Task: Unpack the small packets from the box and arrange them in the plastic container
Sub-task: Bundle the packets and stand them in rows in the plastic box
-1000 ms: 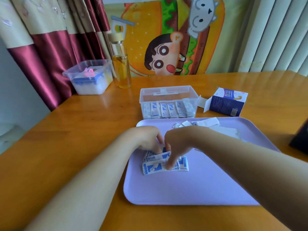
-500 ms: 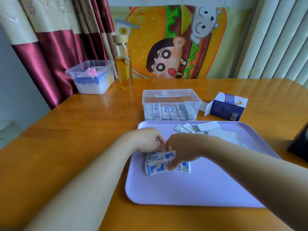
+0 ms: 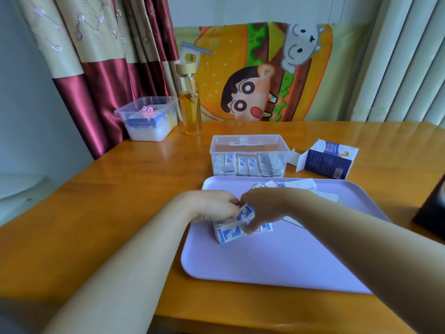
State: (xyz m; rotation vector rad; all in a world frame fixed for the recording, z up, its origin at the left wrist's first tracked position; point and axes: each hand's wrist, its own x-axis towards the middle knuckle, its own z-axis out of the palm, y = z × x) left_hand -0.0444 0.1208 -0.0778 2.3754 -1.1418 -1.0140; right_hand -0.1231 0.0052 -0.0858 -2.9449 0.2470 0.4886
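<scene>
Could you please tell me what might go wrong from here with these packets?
The left hand and right hand pinch a loose bunch of packets; some could slip and scatter on the tray. The row standing in the container may topple when more go in. Paper scraps behind the hands might get picked up too.

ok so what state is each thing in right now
plastic container: open, no lid on
row of packets: standing along its near wall
box: on its side, end flap open
tray: flat on the table
packet bundle: held low over the tray
left hand: curled on the bundle
right hand: pinching the bundle
bottle: upright, capped, part full
</scene>
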